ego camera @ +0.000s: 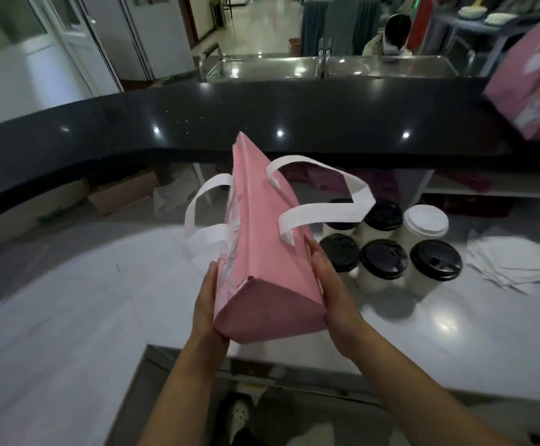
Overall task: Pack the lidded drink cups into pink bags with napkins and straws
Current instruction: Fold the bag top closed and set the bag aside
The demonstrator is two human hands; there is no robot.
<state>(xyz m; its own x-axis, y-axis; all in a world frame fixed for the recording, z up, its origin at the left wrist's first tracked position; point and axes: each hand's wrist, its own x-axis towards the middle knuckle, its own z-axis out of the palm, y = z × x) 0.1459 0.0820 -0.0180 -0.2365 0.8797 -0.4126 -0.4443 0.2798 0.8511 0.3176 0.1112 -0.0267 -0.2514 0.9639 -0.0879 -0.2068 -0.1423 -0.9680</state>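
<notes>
So both hands are on one pink bag [263, 239], held up in the air over the white counter [85, 300], tipped on its side so the bottom end faces the camera. The left hand [206, 304] is pressed flat against the left side and the right hand [328, 284] flat against the right side, fingers stretched out along the bag rather than curled, so it's squeezed between the two palms. Its white handles [323, 207] flop out loose, one loop to the left and one to the right. Just right of the bag, the drink cups [382, 262] stand upright on the counter in a tight cluster, most with black lids and one with a white lid [425, 220]. A pile of white napkins [516, 262] lies further right of them. Another pink bag [532, 78] sits up on the dark upper counter [262, 117] at the far right. Can't spot any straws.
</notes>
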